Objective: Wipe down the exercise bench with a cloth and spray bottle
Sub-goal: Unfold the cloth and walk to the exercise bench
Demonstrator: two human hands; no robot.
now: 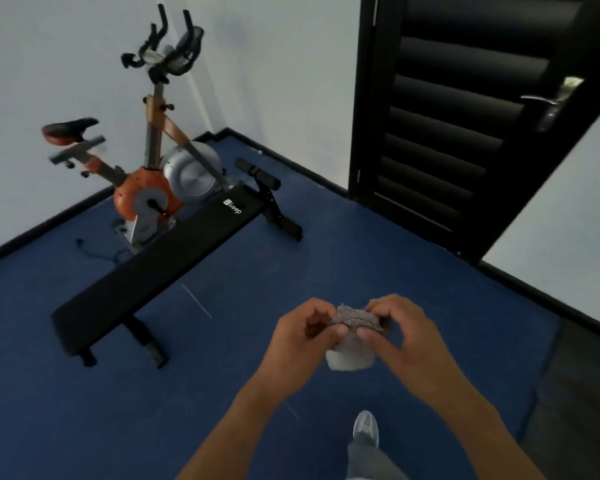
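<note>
Both hands, left (302, 336) and right (400, 336), pinched round a bunched grey cloth (352, 337) well short of the black exercise bench (153, 268) by the bike, no spray bottle visible, so wiping probably hadn't even started.

1 head view, forward and down: hands (357, 334) near, bench (160, 268) farther left.

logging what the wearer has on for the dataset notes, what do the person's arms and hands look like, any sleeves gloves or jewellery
Both forearms are bare as far as the frame shows, with no sleeves in view. The left hand and right hand wear no gloves, and no watch, bracelet or ring is visible, though the picture is a little blurred. Lower down, a grey trouser leg and a grey-white shoe show.
</note>
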